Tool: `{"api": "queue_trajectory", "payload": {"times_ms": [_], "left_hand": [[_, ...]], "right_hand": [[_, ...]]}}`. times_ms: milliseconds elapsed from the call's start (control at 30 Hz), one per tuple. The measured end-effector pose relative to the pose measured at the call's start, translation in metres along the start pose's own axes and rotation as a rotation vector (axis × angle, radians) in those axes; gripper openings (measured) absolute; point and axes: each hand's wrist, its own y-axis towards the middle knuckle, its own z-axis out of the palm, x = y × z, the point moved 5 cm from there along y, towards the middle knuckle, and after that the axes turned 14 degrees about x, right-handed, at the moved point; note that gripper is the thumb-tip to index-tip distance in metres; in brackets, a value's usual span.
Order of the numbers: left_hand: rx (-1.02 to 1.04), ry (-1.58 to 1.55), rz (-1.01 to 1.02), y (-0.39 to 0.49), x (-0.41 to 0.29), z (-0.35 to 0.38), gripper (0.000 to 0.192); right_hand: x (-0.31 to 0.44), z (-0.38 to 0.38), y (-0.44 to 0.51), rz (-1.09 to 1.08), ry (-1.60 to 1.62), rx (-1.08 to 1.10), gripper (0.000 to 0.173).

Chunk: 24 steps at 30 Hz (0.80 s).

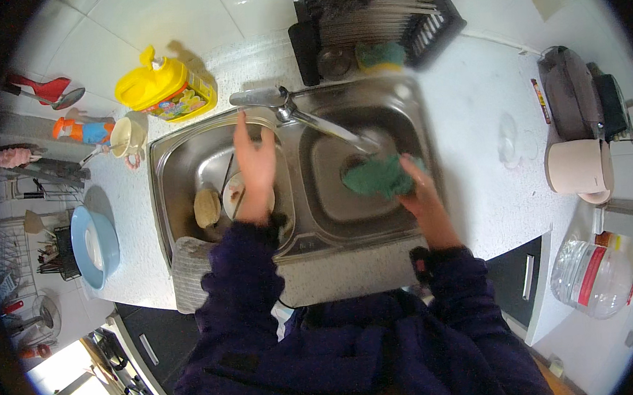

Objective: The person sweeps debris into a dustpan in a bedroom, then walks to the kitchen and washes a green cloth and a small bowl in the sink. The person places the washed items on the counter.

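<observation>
My right hand (415, 182) grips a wet-looking green cloth (378, 176) over the right basin (339, 209), below the end of the chrome faucet (328, 126). My left hand (256, 166) is raised over the right side of the left basin (175, 180), fingers apart, holding nothing; its fingertips point towards the faucet handle (257, 97). Beneath and beside it, a stained white plate or bowl (233, 192) and dark chopsticks or thin rods (227, 173) lie in the left basin. A tan scrubber or sponge (207, 208) lies to their left.
A grey striped cloth (189, 272) hangs over the counter's front edge. Behind the sink stand a yellow detergent bottle (169, 92) and a black dish rack (370, 20) with a green-yellow sponge (381, 56). Left are a cream mug (127, 137) and blue basin (97, 246); right, a beige container (576, 167).
</observation>
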Motion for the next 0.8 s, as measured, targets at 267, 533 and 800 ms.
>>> {"api": "queue_trajectory", "payload": {"times_ms": [267,533,800], "left_hand": [[0.832,-1.559,-1.141,-0.148,-0.031,0.135,0.071],[0.258,-1.394,-0.589,-0.138,-0.056,0.131,0.042],[0.398,-0.209,0.353,-0.130,-0.095,0.105,0.038]], "right_hand": [[0.000,0.050,-0.031,-0.081,-0.545,0.421,0.020],[-0.027,0.032,-0.032,-0.091,0.215,0.138,0.015],[-0.060,0.025,-0.018,0.276,0.200,0.015,0.018]]}}
